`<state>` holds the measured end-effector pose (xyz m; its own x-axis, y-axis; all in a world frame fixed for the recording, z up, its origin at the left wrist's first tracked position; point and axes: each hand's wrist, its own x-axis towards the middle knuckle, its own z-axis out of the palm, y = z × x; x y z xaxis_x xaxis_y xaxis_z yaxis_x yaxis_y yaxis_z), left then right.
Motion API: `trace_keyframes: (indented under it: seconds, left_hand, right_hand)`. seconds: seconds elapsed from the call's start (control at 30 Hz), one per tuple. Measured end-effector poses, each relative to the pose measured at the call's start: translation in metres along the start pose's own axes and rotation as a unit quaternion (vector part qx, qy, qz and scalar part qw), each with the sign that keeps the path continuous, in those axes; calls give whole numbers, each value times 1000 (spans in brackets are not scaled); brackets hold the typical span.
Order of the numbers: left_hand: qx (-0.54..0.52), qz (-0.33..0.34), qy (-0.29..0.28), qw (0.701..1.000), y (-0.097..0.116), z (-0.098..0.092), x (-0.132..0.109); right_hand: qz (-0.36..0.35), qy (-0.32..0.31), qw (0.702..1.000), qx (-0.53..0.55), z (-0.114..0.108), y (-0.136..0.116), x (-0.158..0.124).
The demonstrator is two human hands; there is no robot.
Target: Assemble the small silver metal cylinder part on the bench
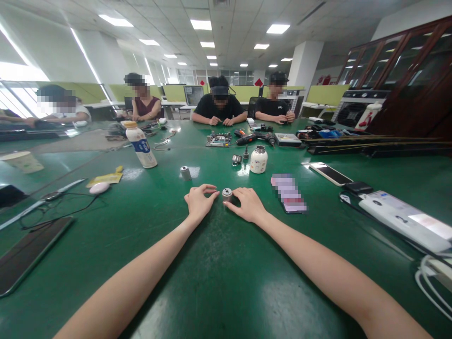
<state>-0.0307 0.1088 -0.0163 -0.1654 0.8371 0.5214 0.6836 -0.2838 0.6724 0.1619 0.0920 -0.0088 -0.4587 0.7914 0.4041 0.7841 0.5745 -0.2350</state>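
Observation:
A small silver metal cylinder (227, 193), much like a small electric motor, stands upright on the green table between my hands. My right hand (249, 203) grips it from the right, its thumb in front of the lower part and its index finger at the side. Just left of the cylinder is my left hand (200, 201), thumb and fingers apart with a narrow gap to the metal. A second similar cylinder (185, 173) stands farther back to the left. Behind on the right is a white jar-like bottle (258, 160), its neck uncovered.
Phones lie at right, including a lit one (289, 194). A circuit board (219, 139), a power drill (256, 137) and small parts sit toward the back. At left are a drink bottle (141, 146), a white mouse (99, 188) and a dark tablet (31, 252). Several people sit opposite.

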Motion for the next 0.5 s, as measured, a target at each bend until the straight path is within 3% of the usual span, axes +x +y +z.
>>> trace_keyframes:
  seconds: [0.13, 0.23, 0.5]
  left_hand:
    - [-122, 57, 56, 989, 14, 2, -2]
    - [-166, 88, 38, 981, 25, 5, -9]
    - [-15, 157, 36, 987, 29, 0, -15]
  right_hand:
    - [0, 1, 1000, -1, 0, 0, 0]
    - [-3, -2, 1000, -3, 0, 1, 0]
    - [-1, -1, 1000, -5, 2, 2, 0]
